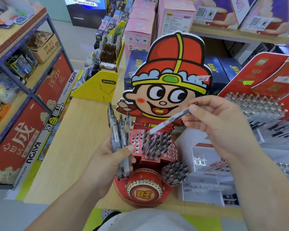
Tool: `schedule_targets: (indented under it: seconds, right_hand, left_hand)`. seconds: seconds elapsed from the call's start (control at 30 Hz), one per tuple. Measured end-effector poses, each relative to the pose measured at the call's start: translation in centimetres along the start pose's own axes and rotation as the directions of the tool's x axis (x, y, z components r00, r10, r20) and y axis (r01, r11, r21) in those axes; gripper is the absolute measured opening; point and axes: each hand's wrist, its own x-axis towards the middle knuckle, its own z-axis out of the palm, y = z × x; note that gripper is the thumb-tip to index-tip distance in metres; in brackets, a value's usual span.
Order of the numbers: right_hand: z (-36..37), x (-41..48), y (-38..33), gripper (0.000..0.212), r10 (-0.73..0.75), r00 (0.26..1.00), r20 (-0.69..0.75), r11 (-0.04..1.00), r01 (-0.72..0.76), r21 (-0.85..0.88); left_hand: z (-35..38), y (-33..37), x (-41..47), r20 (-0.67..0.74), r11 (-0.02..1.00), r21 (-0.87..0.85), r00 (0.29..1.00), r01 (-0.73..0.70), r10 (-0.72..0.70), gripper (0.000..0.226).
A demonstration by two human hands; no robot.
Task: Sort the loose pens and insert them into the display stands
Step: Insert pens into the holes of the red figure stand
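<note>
**Display stand, red cardboard, one** (145,164). Stands on the light wooden bench (70,147). The backboard is a cut-out cartoon boy in a red and yellow hat (173,67). Parts of the stand:
- One stepped red and white panel pierced with holes (137,140). A dense cluster of dark-capped pens (157,144) fills its middle and right. The holes on its left are bare.
- One round red cup on the right, packed with pens (174,172). They are too many to count.
- One red drum-shaped front with gold studs (145,192).

**Loose pens, grey and translucent, in the hands.**
- Left hand (107,159): a bundle of at least three upright pens (120,130), just left of the pierced panel. The exact number is unclear where the barrels overlap. The fingers (127,150) are curled round the barrels and the thumb presses across them.
- Right hand (220,127): one single pen (168,120), pinched near its upper end between thumb and fingertips. It is tilted, with its pale lower end pointing down-left, just above the cluster in the pierced panel. Whether the tip touches anything cannot be told.

**Surroundings.**
- One yellow cardboard display box (97,87) sits on the bench behind the stand.
- One further red display stand with rows of silver-topped pens (257,104) is at the right.
- A stack of pink boxes (138,30) is at the rear.
- One blue-framed shelf unit (25,90) is at the left.
</note>
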Motion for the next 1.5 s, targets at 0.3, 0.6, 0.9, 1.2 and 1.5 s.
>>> schedule_targets:
  seconds: [0.3,0.6,0.9,1.2,1.5]
  right_hand:
    - [1.4,1.4,3.2,0.012,-0.129,0.992,0.001,0.905,0.118,-0.41]
    - [1.8,3.0,6.0,0.009,-0.102,0.989,0.11,0.754,0.149,-0.64]
    - [2.0,3.2,7.1,0.009,-0.054,0.985,0.164,0.765,0.147,-0.627]
    - [2.4,3.5,6.9,0.014,0.077,0.969,0.234,0.705,0.113,-0.701]
    - [3.2,3.9,6.5,0.005,0.117,0.959,0.258,0.59,0.141,-0.795]
  left_hand:
    - [0.0,-0.6,0.1,-0.013,1.0,0.006,0.999,0.031,-0.031,0.039]
    - [-0.9,-1.0,0.6,-0.046,0.999,-0.016,0.998,0.036,-0.036,0.031]
    - [-0.5,-0.7,0.8,-0.062,0.999,-0.003,0.998,0.032,-0.032,0.043]
    - [-0.1,-0.6,0.6,-0.044,0.998,0.008,0.997,0.059,-0.059,0.042]
    - [0.1,-0.6,0.2,-0.006,0.995,0.035,0.996,0.088,-0.088,0.042]
